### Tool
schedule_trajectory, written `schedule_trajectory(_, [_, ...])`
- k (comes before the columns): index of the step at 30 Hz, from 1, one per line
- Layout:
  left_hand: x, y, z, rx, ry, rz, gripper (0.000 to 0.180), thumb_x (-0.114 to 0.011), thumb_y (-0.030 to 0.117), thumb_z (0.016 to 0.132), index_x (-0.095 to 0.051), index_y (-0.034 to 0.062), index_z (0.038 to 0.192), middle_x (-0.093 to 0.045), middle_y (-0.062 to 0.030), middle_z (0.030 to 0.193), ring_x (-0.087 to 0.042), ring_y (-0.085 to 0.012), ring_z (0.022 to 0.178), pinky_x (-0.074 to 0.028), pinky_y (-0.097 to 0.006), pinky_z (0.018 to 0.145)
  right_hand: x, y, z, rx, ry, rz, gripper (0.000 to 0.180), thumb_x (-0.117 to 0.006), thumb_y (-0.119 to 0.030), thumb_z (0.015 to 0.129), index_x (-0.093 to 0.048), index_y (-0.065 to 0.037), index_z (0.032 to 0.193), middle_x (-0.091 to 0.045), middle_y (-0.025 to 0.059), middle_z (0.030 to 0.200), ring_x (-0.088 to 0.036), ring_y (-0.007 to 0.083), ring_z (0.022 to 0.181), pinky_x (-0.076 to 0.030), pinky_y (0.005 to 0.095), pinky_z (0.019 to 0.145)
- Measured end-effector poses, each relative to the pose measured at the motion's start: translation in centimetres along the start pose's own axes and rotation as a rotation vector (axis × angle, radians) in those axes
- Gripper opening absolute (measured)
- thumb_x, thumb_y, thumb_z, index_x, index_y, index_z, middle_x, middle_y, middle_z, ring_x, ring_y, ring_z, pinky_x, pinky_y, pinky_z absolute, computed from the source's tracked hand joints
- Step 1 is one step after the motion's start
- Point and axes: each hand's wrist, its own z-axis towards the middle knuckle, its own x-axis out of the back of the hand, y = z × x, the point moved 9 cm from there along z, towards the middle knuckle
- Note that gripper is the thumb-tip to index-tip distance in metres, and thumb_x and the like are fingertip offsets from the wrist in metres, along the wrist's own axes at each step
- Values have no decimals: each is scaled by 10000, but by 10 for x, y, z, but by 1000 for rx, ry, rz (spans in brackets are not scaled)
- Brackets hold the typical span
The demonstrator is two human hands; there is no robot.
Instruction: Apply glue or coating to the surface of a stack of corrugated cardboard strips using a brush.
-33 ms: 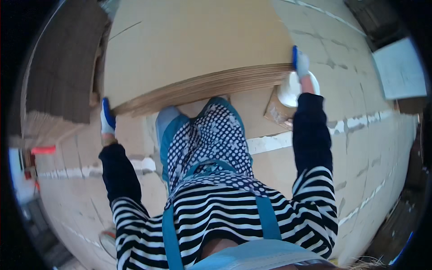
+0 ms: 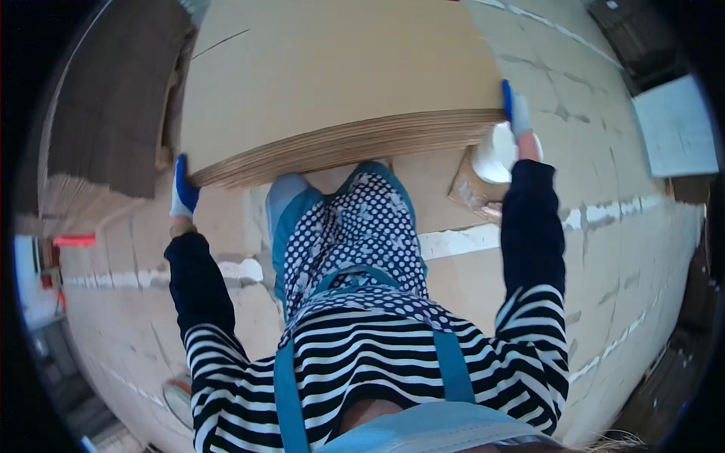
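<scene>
A thick stack of flat brown cardboard sheets (image 2: pixel 340 83) lies in front of me, its layered near edge facing my knees. My left hand (image 2: pixel 183 187), in a white glove with a blue palm, presses on the stack's near left corner. At the near right corner, my right hand (image 2: pixel 518 109) wears the same kind of glove, with its fingers against the side edge. Both hands are closed on the stack from opposite sides. Parts of the fingers are hidden beside the cardboard.
A taller pile of dark cardboard (image 2: pixel 113 106) stands close on the left. Beside my right wrist, a white bucket (image 2: pixel 492 157) stands on a brown cardboard piece (image 2: pixel 468 189). A pale box-like block (image 2: pixel 676 128) sits farther right. White stripes (image 2: pixel 461 240) cross the worn floor.
The stack and my right hand have shifted slightly to the right in view. My left hand has moved up a little along the near left corner. Both hands remain on the stack.
</scene>
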Motion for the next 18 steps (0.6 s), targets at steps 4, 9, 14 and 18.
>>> schedule_trajectory(4, [0,-29,-30,213,-3,-121,699,-614,-26,774,-249,10,1369,-326,-98,1386,-306,-219,1281,-258,-311,1071,-47,-2,-18,-728,-68,861,570,-412,-492,887,-554,5,1127,-625,180,981,-592,259,889,-461,379,753])
schedule_trajectory(9, [18,-10,-29,75,113,146,558,-525,104,865,-289,47,1367,-359,-60,1366,-401,-239,1203,-372,-372,988,-55,9,-8,-609,-93,667,689,-434,-572,854,-559,41,1141,-612,146,1040,-547,215,980,-419,336,836])
schedule_trajectory(14, [17,-16,-31,1115,97,-673,455,-505,259,886,-431,29,1272,-475,-91,1245,-538,-258,989,-459,-365,826,-38,26,-34,-953,-235,789,655,-459,-582,834,-574,-9,1130,-614,124,984,-600,213,887,-493,356,683])
schedule_trajectory(18, [26,-32,-33,1047,181,-507,409,-500,322,889,-542,6,1145,-579,-92,1064,-565,-217,837,-479,-320,690,-18,-6,-17,-702,-322,274,676,-438,-628,809,-607,-25,1063,-629,143,880,-631,248,721,-503,379,522])
